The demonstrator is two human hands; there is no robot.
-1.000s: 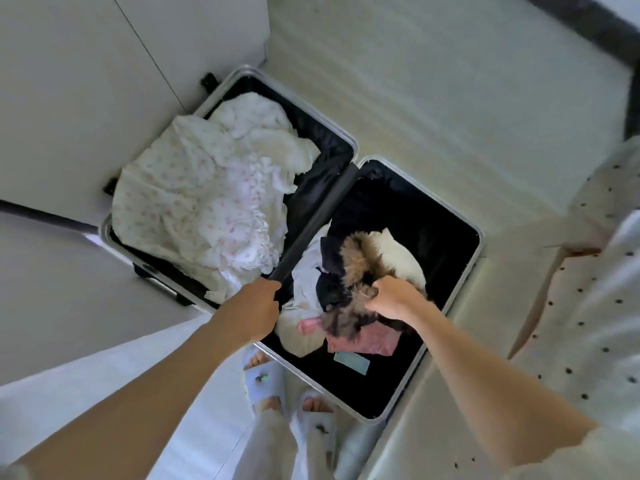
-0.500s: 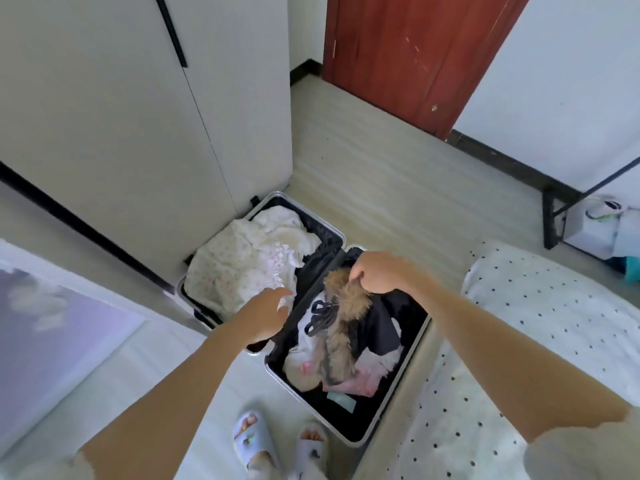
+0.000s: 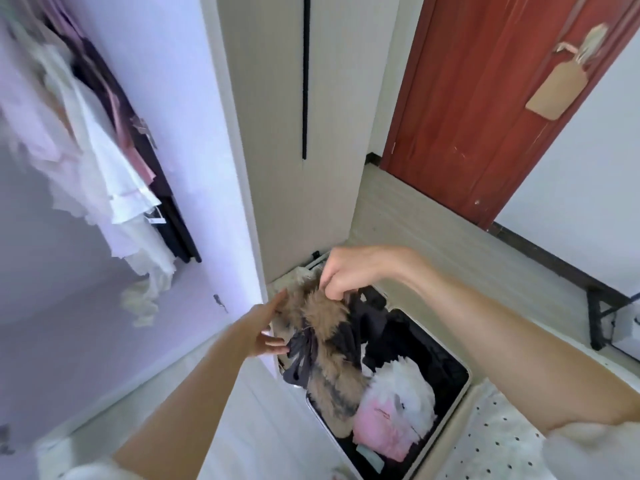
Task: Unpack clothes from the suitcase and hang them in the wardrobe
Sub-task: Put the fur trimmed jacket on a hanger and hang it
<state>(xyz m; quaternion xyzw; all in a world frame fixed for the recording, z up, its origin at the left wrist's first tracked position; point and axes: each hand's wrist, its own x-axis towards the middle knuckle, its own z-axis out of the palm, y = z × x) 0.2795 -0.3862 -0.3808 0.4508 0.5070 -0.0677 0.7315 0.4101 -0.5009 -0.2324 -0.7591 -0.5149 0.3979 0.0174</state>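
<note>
Wardrobe (image 3: pixel 114 174): at nine o'clock, open – hung clothes leave room for more.
Left hand (image 3: pixel 265 325): fingers nearly straight, touching the fur's left side, likely steadying it.
Fur-trimmed garment (image 3: pixel 322 327): lifted at centre, tail trailing into the suitcase.
Right hand (image 3: pixel 346 275): fingers curled, pinching its top.
Suitcase (image 3: pixel 465 386): five o'clock – still holds pink and white clothes.

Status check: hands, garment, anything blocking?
Right hand pinches fur-trimmed dark garment, held above open suitcase. Left hand open, touching its side. Wardrobe open at left; nothing visible blocking.
</note>
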